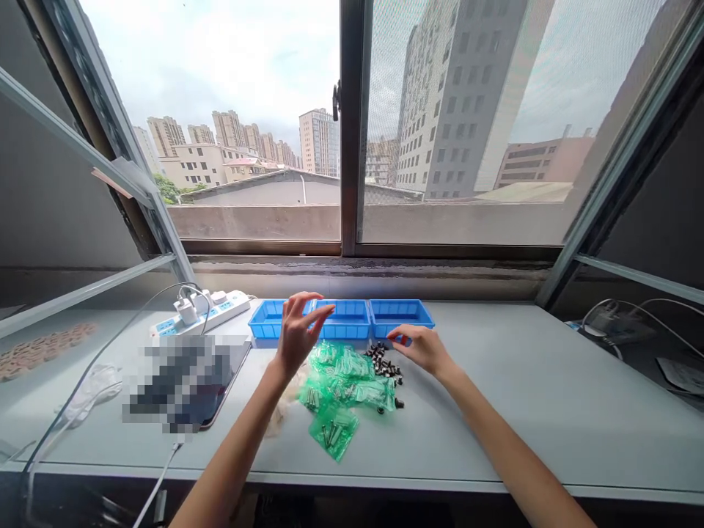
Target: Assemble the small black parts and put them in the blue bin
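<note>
My left hand point(298, 330) is raised in front of the blue bins, thumb and fingers apart, with nothing visible in it. Beside the right bin, my right hand point(422, 347) has thumb and fingertips drawn together; a small red-orange patch shows at them, too small to name. Below the hands lies a heap of green plastic bags point(346, 374), with metal screws point(331, 434) showing in the nearest one. Small black and silver pieces point(385, 363) are scattered at the heap's right. Three blue plastic bins stand in a row behind: left point(266, 330), middle point(352, 330) and right point(401, 321).
On the left are a white power strip point(231, 306) with plugs and cables, and a flat device point(225, 400) whose screen is blurred out. Pale clear bags point(276, 419) lie partly behind my left forearm. A window point(352, 147) and metal frame bars point(572, 242) surround the table point(550, 396).
</note>
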A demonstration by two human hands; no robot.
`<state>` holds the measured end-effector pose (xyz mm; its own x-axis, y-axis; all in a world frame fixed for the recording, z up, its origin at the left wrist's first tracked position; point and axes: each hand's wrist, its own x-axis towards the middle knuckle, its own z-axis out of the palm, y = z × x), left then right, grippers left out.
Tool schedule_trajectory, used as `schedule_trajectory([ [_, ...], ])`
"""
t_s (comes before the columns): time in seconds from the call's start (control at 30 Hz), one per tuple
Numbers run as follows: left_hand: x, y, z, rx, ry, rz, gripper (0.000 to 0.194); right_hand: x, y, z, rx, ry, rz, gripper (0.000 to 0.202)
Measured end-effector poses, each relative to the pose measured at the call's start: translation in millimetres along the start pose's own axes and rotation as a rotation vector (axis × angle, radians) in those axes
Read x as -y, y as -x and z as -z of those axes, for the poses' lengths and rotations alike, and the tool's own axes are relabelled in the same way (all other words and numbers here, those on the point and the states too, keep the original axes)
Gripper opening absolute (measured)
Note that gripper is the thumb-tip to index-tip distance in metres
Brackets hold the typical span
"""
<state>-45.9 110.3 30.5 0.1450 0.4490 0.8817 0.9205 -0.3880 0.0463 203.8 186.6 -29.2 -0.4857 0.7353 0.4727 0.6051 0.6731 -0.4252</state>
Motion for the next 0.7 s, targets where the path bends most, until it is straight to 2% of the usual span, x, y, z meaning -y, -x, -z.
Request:
schedule_trajectory([
  [0.07,-17.1,-3.8,-5.6,0.063,0.039,-0.096,0.022,-0.1,0.0,-2.2,0.065,0.017,-0.014,0.016],
  [0.17,-33.2,-4.5,-21.9,0.278,0.082,-0.308,0.023,-0.7,-0.5,-0.3,0.139,0.019,-0.025,0.022],
  [0.23,-34.0,-2.1,-34.2,0.443,0.074,-0.404,0.029,-0.2,-0.8,3.0,0.164,0.017,-0.033,0.023],
  [0.33,-23.6,4.3,-44.9,0.596,0.035,-0.383,0.034,1.4,-0.8,7.6,0.163,0.005,-0.042,0.022],
  [0.5,-11.1,13.3,-38.5,0.595,0.047,-0.269,0.011,4.0,0.4,6.0,0.169,-0.009,-0.04,0.021],
  [0.7,-19.3,14.8,-36.3,0.626,0.043,-0.287,0.016,6.5,2.0,1.2,0.209,-0.007,-0.034,0.016],
])
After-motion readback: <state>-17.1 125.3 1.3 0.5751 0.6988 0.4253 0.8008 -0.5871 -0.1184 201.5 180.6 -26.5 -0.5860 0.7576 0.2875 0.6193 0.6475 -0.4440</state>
